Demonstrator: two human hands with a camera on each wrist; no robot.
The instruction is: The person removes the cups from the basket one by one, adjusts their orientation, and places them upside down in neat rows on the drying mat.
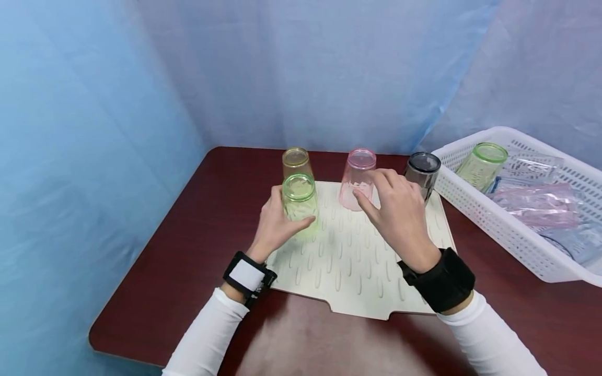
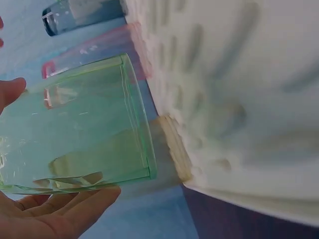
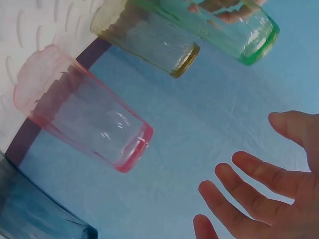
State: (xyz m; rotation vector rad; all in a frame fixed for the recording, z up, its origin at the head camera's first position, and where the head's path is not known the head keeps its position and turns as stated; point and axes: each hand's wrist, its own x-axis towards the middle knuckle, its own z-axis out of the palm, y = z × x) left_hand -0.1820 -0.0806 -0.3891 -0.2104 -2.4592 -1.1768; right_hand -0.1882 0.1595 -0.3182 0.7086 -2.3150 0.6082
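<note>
My left hand [image 1: 275,224] grips a clear green glass [image 1: 300,206], thumb on one side and fingers on the other. The glass is upside down, its rim close over the white ridged mat [image 1: 348,261] in the left wrist view. Behind it an amber glass [image 1: 296,162] stands inverted at the mat's back left. Empty, with fingers spread and slightly bent, my right hand [image 1: 400,214] hovers in front of an inverted pink glass [image 1: 354,175]. An inverted dark grey glass [image 1: 422,175] stands at the back right, partly covered by that hand.
At the right, a white perforated plastic basket [image 1: 498,232] stands against the mat's side, holding another green glass [image 1: 479,167] and several clear, pink and bluish glasses or wrapped items. The dark red table [image 1: 169,250] has a rounded left edge. Blue cloth [image 1: 329,78] hangs behind.
</note>
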